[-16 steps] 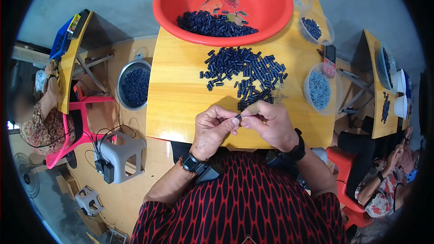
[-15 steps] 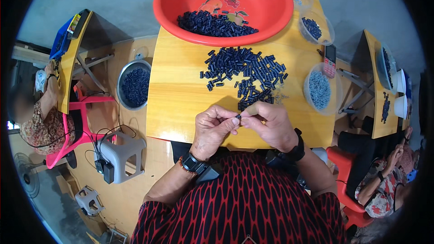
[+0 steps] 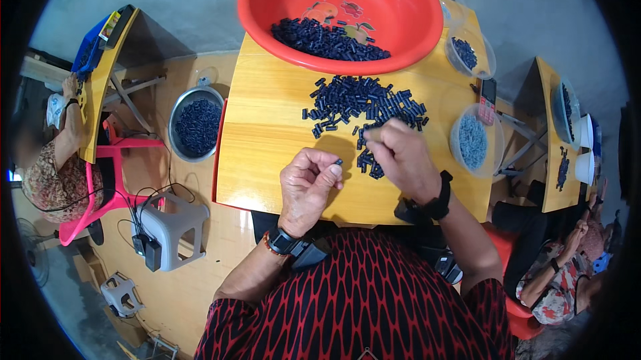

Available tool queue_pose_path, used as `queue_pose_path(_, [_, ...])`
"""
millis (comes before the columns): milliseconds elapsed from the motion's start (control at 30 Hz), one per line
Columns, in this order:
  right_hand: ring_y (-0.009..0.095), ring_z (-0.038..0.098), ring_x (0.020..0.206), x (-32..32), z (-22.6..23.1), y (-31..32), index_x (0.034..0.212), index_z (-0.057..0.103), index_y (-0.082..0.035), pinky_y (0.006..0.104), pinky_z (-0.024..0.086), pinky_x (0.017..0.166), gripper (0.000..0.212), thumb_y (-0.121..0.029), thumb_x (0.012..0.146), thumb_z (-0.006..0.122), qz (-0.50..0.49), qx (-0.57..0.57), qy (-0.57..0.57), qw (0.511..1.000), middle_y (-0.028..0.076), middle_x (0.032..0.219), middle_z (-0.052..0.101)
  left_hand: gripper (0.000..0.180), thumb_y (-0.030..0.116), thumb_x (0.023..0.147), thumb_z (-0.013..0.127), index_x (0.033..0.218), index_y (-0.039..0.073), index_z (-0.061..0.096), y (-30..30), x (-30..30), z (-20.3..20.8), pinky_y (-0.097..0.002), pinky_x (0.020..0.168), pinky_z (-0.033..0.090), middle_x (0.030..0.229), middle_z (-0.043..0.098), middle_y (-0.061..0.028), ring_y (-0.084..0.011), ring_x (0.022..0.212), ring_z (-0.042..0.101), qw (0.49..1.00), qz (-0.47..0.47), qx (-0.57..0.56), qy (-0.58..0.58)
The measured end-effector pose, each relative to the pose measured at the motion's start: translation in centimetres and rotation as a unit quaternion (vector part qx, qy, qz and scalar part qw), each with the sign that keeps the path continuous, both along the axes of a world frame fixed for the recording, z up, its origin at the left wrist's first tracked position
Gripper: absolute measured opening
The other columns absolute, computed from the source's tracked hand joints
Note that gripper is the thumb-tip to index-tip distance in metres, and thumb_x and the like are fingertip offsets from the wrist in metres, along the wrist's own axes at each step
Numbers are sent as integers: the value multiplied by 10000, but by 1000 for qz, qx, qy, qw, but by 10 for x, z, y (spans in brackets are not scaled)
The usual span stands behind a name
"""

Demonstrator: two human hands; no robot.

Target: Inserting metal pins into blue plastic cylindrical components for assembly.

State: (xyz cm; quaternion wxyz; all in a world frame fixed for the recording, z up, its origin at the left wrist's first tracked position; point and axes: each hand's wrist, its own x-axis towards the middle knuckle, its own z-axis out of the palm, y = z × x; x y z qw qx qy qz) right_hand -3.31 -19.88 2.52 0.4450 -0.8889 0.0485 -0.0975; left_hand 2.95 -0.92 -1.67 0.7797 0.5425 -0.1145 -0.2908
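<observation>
My left hand (image 3: 308, 190) is closed above the near part of the yellow table, pinching a small dark cylindrical piece (image 3: 338, 162) between thumb and index finger. To its right, my right hand (image 3: 404, 162) is over the near side of a loose pile of dark cylindrical pieces (image 3: 340, 98). Its thumb and index finger come together at the pile, slightly blurred; whatever may be between them is too small to make out. A few of the pieces (image 3: 372, 166) lie just left of this hand, and its palm and fingers hide others.
A large red basin (image 3: 420, 16) with more dark pieces stands behind the pile. Clear tubs (image 3: 491, 153) and a phone (image 3: 488, 93) line the right side. On the left, a metal bowl (image 3: 180, 143) of pieces stands beside the table (image 3: 260, 160). Other people sit at side tables.
My hands have separated. The right has moved up and right to the pile, while the left has shifted slightly left with a dark piece in its pinch. The whole view has shifted a little.
</observation>
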Motion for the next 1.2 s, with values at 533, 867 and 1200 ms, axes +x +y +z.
queue_pose_path(533, [329, 634, 675, 29, -15, 2, 790, 674, -43, 435, 506, 610, 109, -144, 802, 713, -36, -202, 40, 978, 106, 786, 593, 90, -6, 925, 633, 1012, -14, 612, 7, 3, -9, -263, 674, 553, 837, 654, -65, -123, 709, 627, 1000, 18, 20, 3])
queue_pose_path(867, [336, 626, 685, 34, -19, 2, 819, 639, -42, 439, 505, 621, 81, -113, 817, 678, 8, -194, -3, 981, 112, 820, 584, 88, -6, 925, 633, 1008, -15, 603, 6, 5, -10, -268, 674, 553, 843, 655, -67, -125, 713, 627, 1000, 17, 12, -7])
queue_pose_path(1200, [153, 654, 707, 16, 0, -13, 929, 611, -7, 294, 529, 615, 75, -19, 877, 664, -44, 37, -33, 998, 64, 843, 642, 95, 16, 927, 645, 1001, -7, 591, 10, 7, -14, -264, 667, 551, 867, 659, -71, -118, 722, 627, 1000, -1, -6, 17])
